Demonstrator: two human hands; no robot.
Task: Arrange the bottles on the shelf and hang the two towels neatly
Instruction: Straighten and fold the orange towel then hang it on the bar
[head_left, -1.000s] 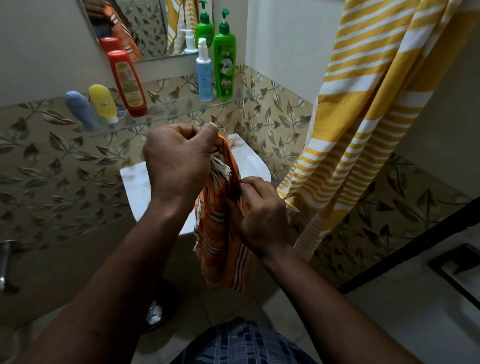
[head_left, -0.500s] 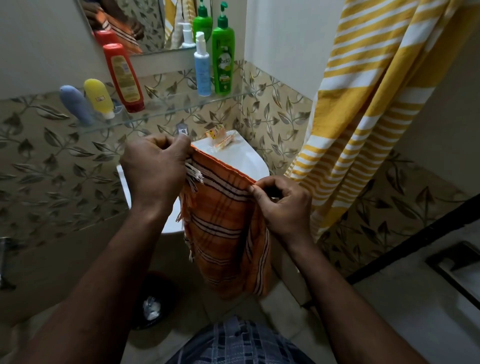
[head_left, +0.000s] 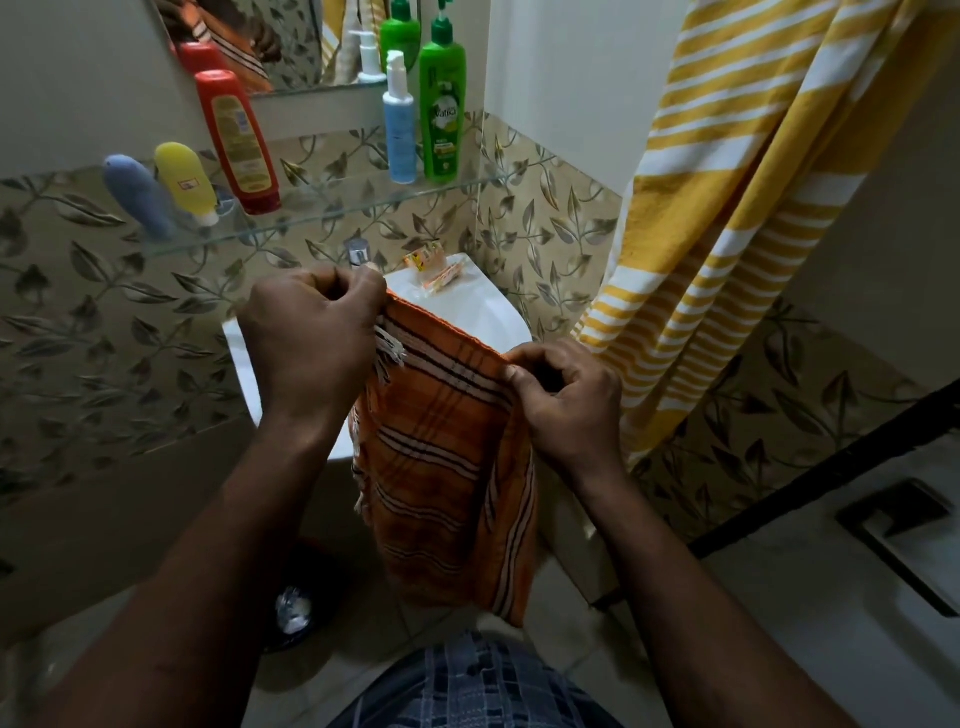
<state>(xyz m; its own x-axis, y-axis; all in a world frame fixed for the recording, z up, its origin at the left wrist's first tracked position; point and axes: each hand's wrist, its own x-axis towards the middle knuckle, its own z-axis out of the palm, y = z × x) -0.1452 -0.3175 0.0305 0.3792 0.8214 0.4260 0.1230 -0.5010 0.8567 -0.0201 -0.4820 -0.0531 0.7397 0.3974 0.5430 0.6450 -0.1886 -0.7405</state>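
Note:
An orange striped towel (head_left: 441, 467) hangs folded in front of me over the washbasin. My left hand (head_left: 306, 343) pinches its upper left corner and my right hand (head_left: 566, 400) pinches its upper right corner, so the top edge is stretched between them. A yellow and white striped towel (head_left: 727, 208) hangs at the right. On the glass shelf (head_left: 337, 208) stand a blue tube (head_left: 137, 197), a yellow tube (head_left: 187, 182), a red bottle (head_left: 239, 140), a light blue pump bottle (head_left: 400, 124) and a green pump bottle (head_left: 442, 109).
A white washbasin (head_left: 467, 306) with a tap (head_left: 357, 252) and small orange sachets (head_left: 431, 267) sits below the shelf. A mirror (head_left: 291, 41) is above it. A dark bin (head_left: 293, 613) stands on the floor. A black rail (head_left: 831, 457) runs at the right.
The towel was bunched between my hands a second ago. My hands have drawn apart and now hold it spread flat by its top edge.

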